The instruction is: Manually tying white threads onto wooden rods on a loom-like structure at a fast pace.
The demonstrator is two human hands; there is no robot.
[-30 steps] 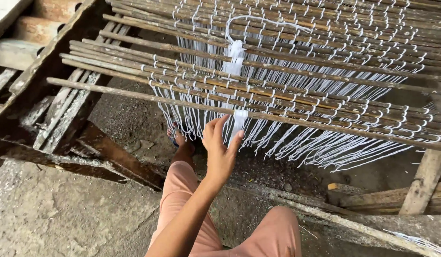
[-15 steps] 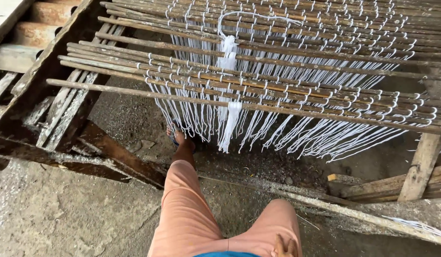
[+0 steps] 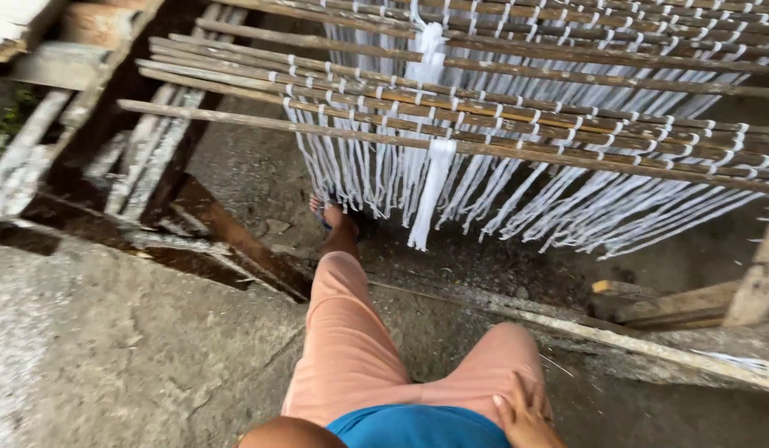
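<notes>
With the right hand (image 3: pixel 525 413) laid flat and empty on the thigh and the left hand unseen, the thick bundle of white threads (image 3: pixel 428 189) hangs loose from the front stick (image 3: pixel 235 118), where it could be snagged by a knee.

What the view cuts off

The right hand (image 3: pixel 525 415) runs off the bottom edge, wrist unseen. The left hand is out of sight; only a bare forearm (image 3: pixel 289 433) shows. The rack of thin wooden sticks (image 3: pixel 567 158) and hanging white threads (image 3: pixel 434 191) continue past the top and right edges
</notes>
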